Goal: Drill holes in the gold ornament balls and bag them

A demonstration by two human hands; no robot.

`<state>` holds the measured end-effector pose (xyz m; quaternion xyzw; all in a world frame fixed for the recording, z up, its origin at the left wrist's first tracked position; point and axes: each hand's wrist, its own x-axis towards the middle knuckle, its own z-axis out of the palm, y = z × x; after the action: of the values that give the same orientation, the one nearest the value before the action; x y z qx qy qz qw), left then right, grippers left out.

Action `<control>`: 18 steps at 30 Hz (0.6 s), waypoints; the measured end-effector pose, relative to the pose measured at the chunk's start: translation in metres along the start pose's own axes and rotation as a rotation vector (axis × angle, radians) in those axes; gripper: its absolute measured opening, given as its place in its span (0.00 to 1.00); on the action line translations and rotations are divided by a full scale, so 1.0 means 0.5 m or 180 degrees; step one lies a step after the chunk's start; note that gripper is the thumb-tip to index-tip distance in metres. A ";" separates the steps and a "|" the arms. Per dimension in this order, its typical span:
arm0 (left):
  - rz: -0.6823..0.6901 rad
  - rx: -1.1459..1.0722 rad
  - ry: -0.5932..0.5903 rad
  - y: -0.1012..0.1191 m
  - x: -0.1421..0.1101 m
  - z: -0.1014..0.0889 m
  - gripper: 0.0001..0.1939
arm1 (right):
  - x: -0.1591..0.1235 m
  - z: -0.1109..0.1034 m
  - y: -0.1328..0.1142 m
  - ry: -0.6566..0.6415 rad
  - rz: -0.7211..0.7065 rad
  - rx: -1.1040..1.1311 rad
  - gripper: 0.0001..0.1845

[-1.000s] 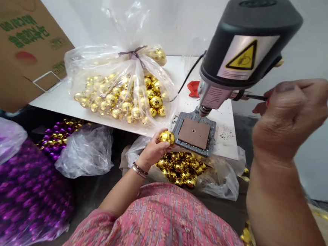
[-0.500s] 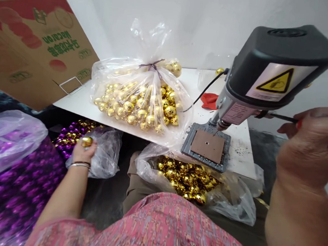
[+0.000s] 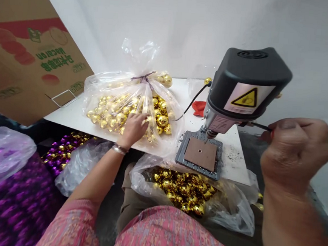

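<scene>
My right hand [image 3: 295,152] is closed around the feed lever [image 3: 261,126] of a small bench drill press [image 3: 246,87]. Under its chuck, a square brown plate [image 3: 200,153] with a hole in the middle lies on the grey base [image 3: 182,154]. My left hand [image 3: 135,128] is over the front of a tied clear bag [image 3: 95,85] of gold faceted balls [image 3: 120,118]. Its fingers point right, loosely bent and apart, with no ball visible in them. An open plastic bag [image 3: 230,215] holding gold balls [image 3: 181,187] rests on my lap.
A cardboard box [image 3: 20,66] stands at the left, by the white table [image 3: 180,88]. Below it are purple and gold balls [image 3: 62,151], a crumpled clear bag [image 3: 81,165] and a large bag of purple balls [image 3: 15,206]. A red cloth [image 3: 199,108] lies behind the drill.
My left hand has moved right and up from above the purple and gold balls to the tied bag. The gold ball it held no longer shows. My right hand stays on the lever.
</scene>
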<state>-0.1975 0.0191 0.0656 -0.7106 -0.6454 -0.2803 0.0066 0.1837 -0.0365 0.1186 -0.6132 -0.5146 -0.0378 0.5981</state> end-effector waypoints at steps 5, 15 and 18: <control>0.0082 0.1092 -0.0857 0.116 0.069 0.074 0.25 | 0.000 -0.006 -0.022 -0.0021 0.0228 -0.0041 0.29; -0.0990 -0.1818 -0.0472 0.111 0.035 0.053 0.18 | -0.001 -0.004 -0.029 -0.0033 0.0079 0.0149 0.26; -0.1728 -0.3988 -0.0905 0.121 -0.028 0.036 0.18 | -0.001 0.002 -0.028 0.0080 0.0163 0.0204 0.26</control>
<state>-0.1350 0.0031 0.0660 -0.4239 -0.5115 -0.4958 -0.5594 0.1734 -0.0394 0.1275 -0.6062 -0.4921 -0.0137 0.6247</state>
